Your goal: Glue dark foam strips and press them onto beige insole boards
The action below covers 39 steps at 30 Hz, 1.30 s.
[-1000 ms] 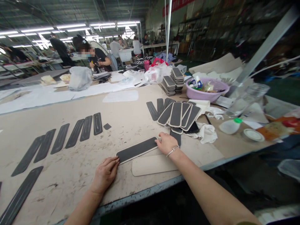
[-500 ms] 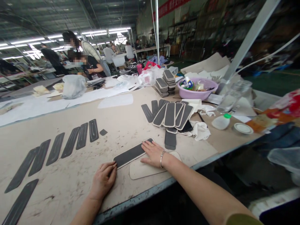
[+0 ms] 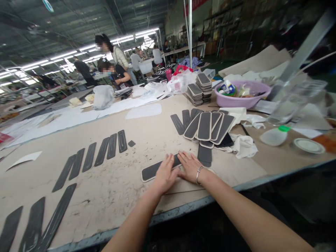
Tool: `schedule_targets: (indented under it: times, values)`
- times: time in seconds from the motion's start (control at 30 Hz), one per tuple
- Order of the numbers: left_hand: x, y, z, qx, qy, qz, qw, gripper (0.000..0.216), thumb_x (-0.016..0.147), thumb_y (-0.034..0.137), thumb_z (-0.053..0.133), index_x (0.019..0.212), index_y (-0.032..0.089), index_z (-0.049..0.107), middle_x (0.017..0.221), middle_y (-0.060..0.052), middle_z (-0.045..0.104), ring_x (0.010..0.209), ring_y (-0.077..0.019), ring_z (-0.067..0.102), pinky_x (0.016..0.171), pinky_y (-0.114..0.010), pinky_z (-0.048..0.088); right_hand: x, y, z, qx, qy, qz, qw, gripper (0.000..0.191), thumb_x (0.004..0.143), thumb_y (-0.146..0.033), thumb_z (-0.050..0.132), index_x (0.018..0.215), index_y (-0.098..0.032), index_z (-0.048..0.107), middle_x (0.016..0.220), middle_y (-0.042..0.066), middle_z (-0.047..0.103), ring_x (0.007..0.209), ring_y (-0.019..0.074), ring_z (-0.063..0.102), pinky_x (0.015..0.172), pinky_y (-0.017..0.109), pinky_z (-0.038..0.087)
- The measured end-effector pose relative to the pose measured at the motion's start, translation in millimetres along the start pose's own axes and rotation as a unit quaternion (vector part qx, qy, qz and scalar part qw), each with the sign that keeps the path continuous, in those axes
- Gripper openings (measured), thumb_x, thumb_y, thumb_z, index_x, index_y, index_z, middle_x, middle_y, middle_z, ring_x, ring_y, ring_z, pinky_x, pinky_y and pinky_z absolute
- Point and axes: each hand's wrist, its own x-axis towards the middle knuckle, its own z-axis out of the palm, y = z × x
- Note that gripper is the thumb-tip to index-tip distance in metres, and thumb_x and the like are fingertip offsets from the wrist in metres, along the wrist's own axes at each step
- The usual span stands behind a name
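A long dark strip with a pale rim lies on the worktable near its front edge. My left hand rests flat on the strip's middle, fingers stretched out. My right hand, with a bracelet at the wrist, presses flat on the strip's right end, right beside the left hand. A pale oblong backing piece lies mostly hidden under both hands. A fan of similar rimmed strips lies just beyond my right hand, with one short dark piece beside it.
A row of dark strips lies to the left, more at the near left corner. Stacked strips, a lilac basin, white cloths, a white bottle and a lid stand at right. Other people work at far tables.
My left hand has slid right along the strip from its left end to its middle, meeting the right hand. The camera view has shifted, and the pale backing piece is now covered.
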Motion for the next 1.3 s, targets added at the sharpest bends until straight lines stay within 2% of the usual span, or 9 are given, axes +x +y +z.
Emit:
schedule_targets:
  times: [0.1,0.17,0.4,0.57,0.73,0.9,1.0,1.1,1.3]
  values:
    - [27.0,16.2,24.1,0.037,-0.085,0.01,0.996,0.069,0.089,0.052,0.029,0.143,0.01,0.019,0.149,-0.016,0.016,0.138,-0.0284,0.013,0.11,-0.048,0.02,0.1,4.6,3.6,-0.011,0.007,-0.016,1.0,0.074,0.081,-0.045,0.044,0.144,-0.014,0.022,0.15,0.009,0.015,0.138,0.0265,0.01,0.11,0.047,0.012]
    - [23.9,7.6,24.8,0.075,-0.113,0.008,0.991,0.072,0.089,0.054,0.026,0.143,0.009,0.016,0.15,-0.016,0.012,0.138,-0.0288,0.01,0.111,-0.048,0.017,0.2,5.6,3.7,-0.011,0.01,-0.017,1.0,0.074,0.08,-0.046,0.045,0.144,-0.015,0.022,0.15,0.009,0.015,0.138,0.0259,0.01,0.11,0.046,0.011]
    - [-58.4,-77.0,-35.2,0.191,-0.125,-0.023,0.973,0.064,0.092,0.046,0.025,0.144,0.013,0.01,0.151,-0.014,0.008,0.139,-0.0255,0.007,0.11,-0.045,0.017,2.7,4.9,0.5,0.015,0.007,-0.005,1.0,0.085,0.079,-0.065,0.038,0.143,-0.012,0.025,0.15,0.01,0.016,0.138,0.0263,0.009,0.111,0.046,0.008]
    - [-82.0,-97.7,-48.0,0.222,-0.103,-0.043,0.969,0.063,0.091,0.044,0.028,0.144,0.013,0.013,0.149,-0.016,0.016,0.138,-0.0262,0.015,0.108,-0.049,0.021,2.2,3.1,2.1,0.027,0.009,0.003,1.0,0.085,0.078,-0.065,0.041,0.143,-0.013,0.024,0.15,0.01,0.015,0.138,0.0268,0.008,0.11,0.047,0.007]
    - [-55.3,-92.9,-53.0,0.219,-0.105,-0.094,0.966,0.055,0.088,0.046,0.034,0.131,0.013,0.043,0.139,-0.017,0.04,0.13,-0.0294,0.035,0.102,-0.05,0.03,1.4,3.5,-6.0,0.061,0.038,-0.003,0.997,0.078,0.081,-0.06,0.043,0.14,-0.01,0.031,0.148,0.014,0.023,0.137,0.0271,0.014,0.11,0.046,0.01]
    - [-22.9,-88.7,-65.4,0.18,-0.097,-0.136,0.969,0.058,0.073,0.044,0.055,0.118,0.009,0.052,0.109,-0.017,0.06,0.099,-0.0272,0.058,0.085,-0.039,0.044,2.7,13.8,-16.1,0.122,0.107,0.026,0.986,0.068,0.082,-0.041,0.053,0.139,-0.009,0.032,0.144,0.019,0.029,0.132,0.0245,0.029,0.107,0.035,0.024]
    - [-10.8,-83.2,-73.4,0.159,-0.112,-0.194,0.961,0.049,0.059,0.045,0.065,0.096,0.014,0.06,0.086,-0.009,0.062,0.079,-0.025,0.06,0.068,-0.034,0.045,5.7,19.1,-20.1,0.193,0.118,0.044,0.973,0.078,0.075,-0.033,0.063,0.141,-0.011,0.028,0.145,0.018,0.027,0.132,0.0247,0.03,0.106,0.036,0.028]
    - [-5.8,-66.9,-82.4,0.085,-0.074,-0.208,0.972,0.03,0.061,0.045,0.064,0.075,0.019,0.057,0.068,-0.001,0.057,0.067,-0.0201,0.056,0.06,-0.029,0.041,9.3,21.2,-25.1,0.251,0.142,0.066,0.955,0.08,0.073,-0.035,0.065,0.14,-0.009,0.029,0.143,0.018,0.033,0.131,0.0243,0.032,0.105,0.035,0.03]
    - [-7.8,-25.1,-97.9,-0.089,-0.05,-0.181,0.978,0.028,0.072,0.049,0.057,0.077,0.022,0.057,0.072,0.003,0.06,0.068,-0.0162,0.056,0.06,-0.025,0.042,8.3,24.6,-43.7,0.334,0.187,0.135,0.914,0.067,0.076,-0.04,0.063,0.132,-0.008,0.044,0.127,0.017,0.053,0.119,0.0243,0.049,0.1,0.033,0.038]
